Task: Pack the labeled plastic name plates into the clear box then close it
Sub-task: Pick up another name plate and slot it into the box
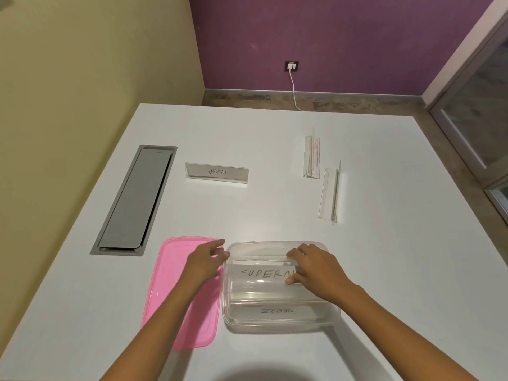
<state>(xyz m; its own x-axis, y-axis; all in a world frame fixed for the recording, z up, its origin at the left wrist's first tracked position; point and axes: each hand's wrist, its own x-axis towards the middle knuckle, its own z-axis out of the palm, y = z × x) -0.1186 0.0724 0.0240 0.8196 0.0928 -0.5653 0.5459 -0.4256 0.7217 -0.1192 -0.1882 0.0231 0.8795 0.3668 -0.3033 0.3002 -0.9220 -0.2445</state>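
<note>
The clear box [277, 324] stands open near the table's front edge. Inside it lie a plate reading ZEBRA [276, 311] and one starting SUPERM [262, 273]. My right hand [310, 268] pinches the right end of the SUPERM plate inside the box. My left hand [204, 259] touches the box's left rim, its fingers loosely bent over the pink lid [176, 301], which lies flat left of the box. Three more plates are on the table: one marked ALPHA [217, 173], one with red writing [312, 156], and one seen from behind [329, 195].
A grey cable hatch [134, 200] is set into the white table [398, 257] at the left. Beyond the far edge, a charger cable [294, 89] hangs from a wall socket. A glass door frame stands at the right.
</note>
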